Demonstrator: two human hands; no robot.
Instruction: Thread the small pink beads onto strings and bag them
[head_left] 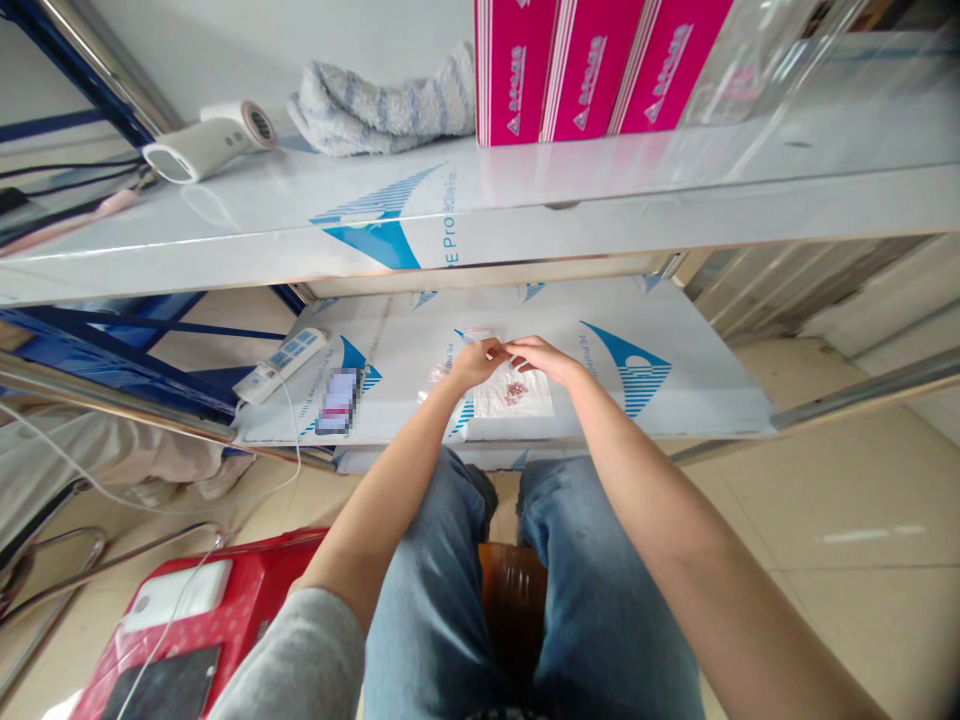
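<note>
My left hand (476, 363) and my right hand (538, 358) meet above a white film-covered board (622, 320), their fingertips pinched together. Between them, a thin edge seems to be held, from a small transparent plastic bag (514, 395) just below. The bag lies on the board, with a white backing and small red items inside. Its pinched edge is too fine to make out well. A small pinkish-white scrap (475, 334) lies just beyond my left hand.
On the board stand a white power strip (283, 365) and a pixelated flat object (339, 401). Overhead, a white shelf (600, 190) holds magenta boxes (592, 65), a hair dryer (210, 142) and a folded towel (379, 105). A red case (210, 620) sits low at left.
</note>
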